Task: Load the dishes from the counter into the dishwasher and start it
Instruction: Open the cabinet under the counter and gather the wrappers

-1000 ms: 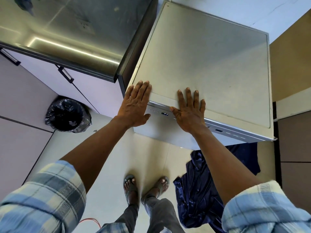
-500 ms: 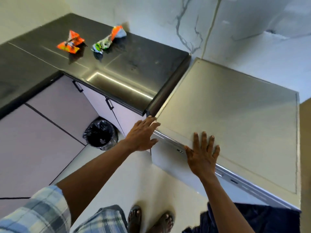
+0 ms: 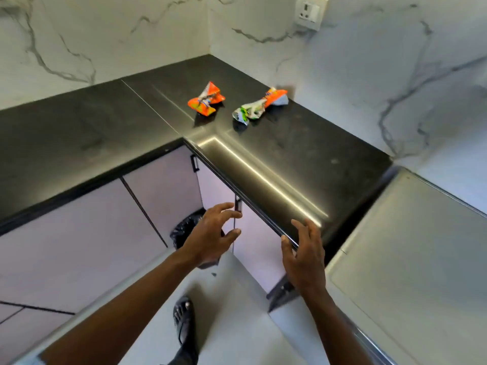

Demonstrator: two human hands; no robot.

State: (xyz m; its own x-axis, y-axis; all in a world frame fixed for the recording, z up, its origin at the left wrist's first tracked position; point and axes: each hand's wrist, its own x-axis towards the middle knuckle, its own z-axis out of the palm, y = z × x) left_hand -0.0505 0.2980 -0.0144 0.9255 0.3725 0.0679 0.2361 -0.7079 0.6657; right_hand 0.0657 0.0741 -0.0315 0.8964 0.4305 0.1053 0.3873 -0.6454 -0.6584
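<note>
The dishwasher (image 3: 411, 259) is a grey freestanding unit at the right, its flat top facing me and its door closed. My left hand (image 3: 210, 233) hovers in the air in front of the lilac cabinet doors, fingers spread, holding nothing. My right hand (image 3: 303, 256) is open too, fingers apart, just off the front edge of the black counter (image 3: 79, 143), left of the dishwasher. No dishes show on the counter.
Two crumpled snack wrappers lie on the counter near the corner: an orange one (image 3: 206, 99) and a green-white-orange one (image 3: 259, 106). A bin with a black bag (image 3: 184, 230) stands on the floor under the counter. A wall socket (image 3: 308, 11) is above. My foot (image 3: 184, 320) is below.
Both hands have come off the dishwasher's top front edge and moved left into the air by the counter edge. My view has swung up and left, bringing the counter corner and wrappers into sight.
</note>
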